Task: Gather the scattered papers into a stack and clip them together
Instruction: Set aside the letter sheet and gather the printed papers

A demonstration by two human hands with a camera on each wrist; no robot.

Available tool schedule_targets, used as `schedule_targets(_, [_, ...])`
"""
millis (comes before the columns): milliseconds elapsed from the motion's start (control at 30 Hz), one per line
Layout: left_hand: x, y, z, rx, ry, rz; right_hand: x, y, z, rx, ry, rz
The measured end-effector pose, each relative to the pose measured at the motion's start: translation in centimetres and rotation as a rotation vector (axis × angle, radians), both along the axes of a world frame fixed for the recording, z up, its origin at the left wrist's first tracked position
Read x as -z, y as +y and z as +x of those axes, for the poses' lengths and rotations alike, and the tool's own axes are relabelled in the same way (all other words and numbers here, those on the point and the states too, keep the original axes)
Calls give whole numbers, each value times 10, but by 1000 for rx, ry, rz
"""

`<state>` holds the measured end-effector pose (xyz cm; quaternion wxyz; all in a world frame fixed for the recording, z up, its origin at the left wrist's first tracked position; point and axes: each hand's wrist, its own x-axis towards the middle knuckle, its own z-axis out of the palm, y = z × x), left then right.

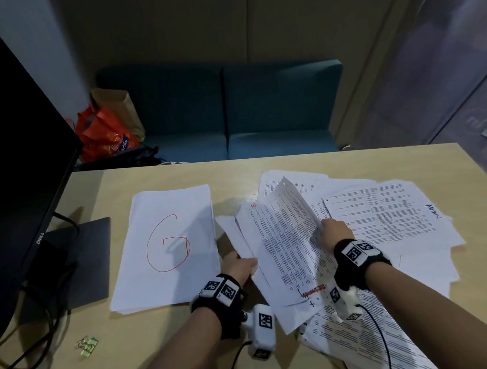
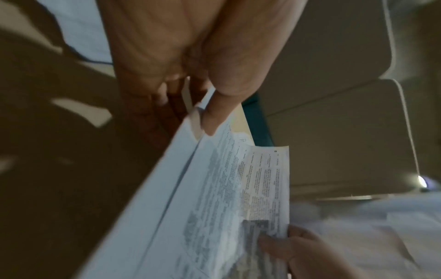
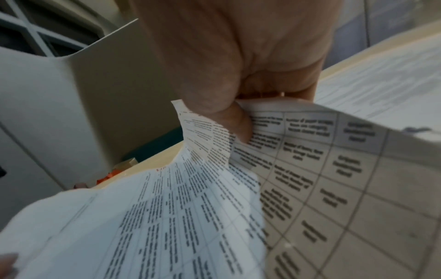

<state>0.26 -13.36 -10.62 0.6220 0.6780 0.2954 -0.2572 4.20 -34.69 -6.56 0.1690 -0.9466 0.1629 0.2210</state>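
Wooden counter (image 1: 264, 163) carries loose papers (image 1: 279, 241): light, limp, slippery. Left hand (image 1: 239, 265) and right hand (image 1: 335, 231) each pinch a sheaf edge; support the edges, since the corners curl.

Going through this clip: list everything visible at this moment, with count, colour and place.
held sheets: a few, white with black print, lifted between both hands at table centre
loose papers: many, white, printed, spread over the right of the table
G stack: one pile, white, red G on top, left of centre
binder clips: a small cluster, greenish, near left table edge; count unclear
table: one, light wood
monitor: one, black, far left, on a dark base
cables: several, black, below the monitor
sofa: one, teal, behind the table
bags: orange and brown, on the sofa's left end
left hand: grips the held sheets' left edge
right hand: pinches their right edge
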Motion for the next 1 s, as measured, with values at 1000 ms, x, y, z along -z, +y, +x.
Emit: schedule_targets(1000, [-16,115,13,42,16,661,33,75,-20,-136,168,-198])
